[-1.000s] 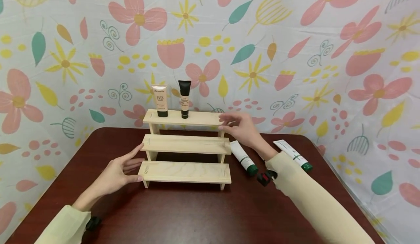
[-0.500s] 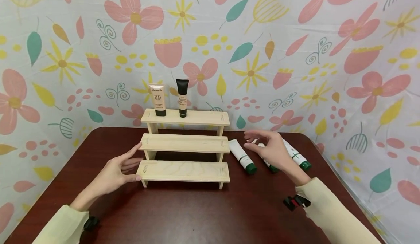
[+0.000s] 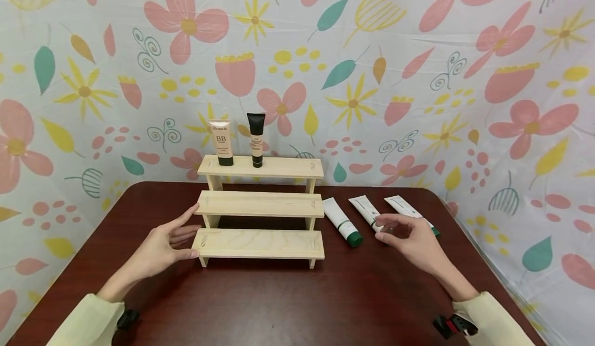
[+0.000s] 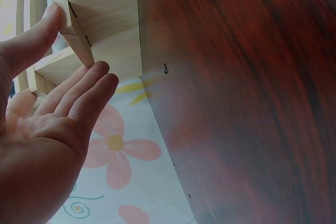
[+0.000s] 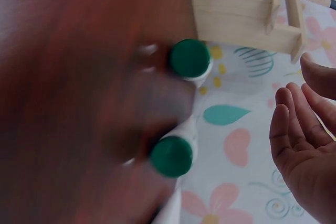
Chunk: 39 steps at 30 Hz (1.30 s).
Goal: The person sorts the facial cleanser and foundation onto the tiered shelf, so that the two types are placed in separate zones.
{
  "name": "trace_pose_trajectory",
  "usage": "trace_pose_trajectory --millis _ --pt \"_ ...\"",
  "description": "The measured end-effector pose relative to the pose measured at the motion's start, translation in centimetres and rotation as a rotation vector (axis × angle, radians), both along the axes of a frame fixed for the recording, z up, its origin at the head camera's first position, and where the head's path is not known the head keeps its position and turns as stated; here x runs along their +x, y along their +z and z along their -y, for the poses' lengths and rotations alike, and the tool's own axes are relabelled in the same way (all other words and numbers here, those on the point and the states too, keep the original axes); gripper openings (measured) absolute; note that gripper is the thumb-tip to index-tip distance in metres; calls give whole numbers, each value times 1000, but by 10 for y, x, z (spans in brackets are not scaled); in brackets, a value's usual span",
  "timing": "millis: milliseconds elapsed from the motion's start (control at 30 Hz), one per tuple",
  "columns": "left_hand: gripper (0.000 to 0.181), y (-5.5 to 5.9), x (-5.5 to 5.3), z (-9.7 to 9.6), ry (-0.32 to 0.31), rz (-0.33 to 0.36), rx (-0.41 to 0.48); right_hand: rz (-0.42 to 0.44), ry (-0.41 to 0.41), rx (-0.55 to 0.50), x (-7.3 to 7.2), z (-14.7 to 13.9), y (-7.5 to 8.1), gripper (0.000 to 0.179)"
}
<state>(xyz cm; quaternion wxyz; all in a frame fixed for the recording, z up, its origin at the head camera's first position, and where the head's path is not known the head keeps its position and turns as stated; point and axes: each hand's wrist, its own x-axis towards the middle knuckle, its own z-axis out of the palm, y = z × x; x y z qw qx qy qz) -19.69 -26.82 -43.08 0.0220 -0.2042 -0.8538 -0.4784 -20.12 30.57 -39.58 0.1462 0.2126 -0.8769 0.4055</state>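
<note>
A three-tier pale wooden display stand (image 3: 257, 236) stands on the table. My left hand (image 3: 155, 248) rests its thumb and fingertips against the stand's left ends, fingers mostly straight; the left wrist view shows this hand (image 4: 47, 145) touching the wood. My right hand (image 3: 418, 245) hovers over the tubes on the right, thumb and fingers apart, holding nothing. Nearest to it lies a white tube (image 3: 364, 210), its cap end hidden by the fingers. To either side lie two more white tubes, the left one (image 3: 339, 219) and the right one (image 3: 403, 206), with green caps.
On the top tier stand a beige BB cream tube (image 3: 221, 142) and a slim black-and-beige tube (image 3: 256, 139). Behind the dark red-brown table (image 3: 279, 304) hangs a floral cloth (image 3: 353, 41). The stand lies left of the white tubes.
My right hand has left the stand's top right end and moved right and down to the white tubes. My left hand has stayed at the stand's left side.
</note>
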Motion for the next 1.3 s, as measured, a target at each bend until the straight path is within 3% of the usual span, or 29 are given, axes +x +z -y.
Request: trace_pose_trajectory --millis 267,567,833,1100,1300 --pt "108 0 -3 2 -2 -16 -21 25 -59 25 21 -26 -19 31" --pt "109 0 -3 2 12 2 -31 123 -103 19 39 -59 -25 28" --pt "110 -3 -2 2 16 -3 -25 138 -137 75 45 -90 -26 29" --pt "108 -2 -2 0 -4 -21 -24 183 -158 147 51 -125 -37 31" --pt "107 -1 0 -1 1 -3 -5 258 -150 159 55 -141 -39 31"
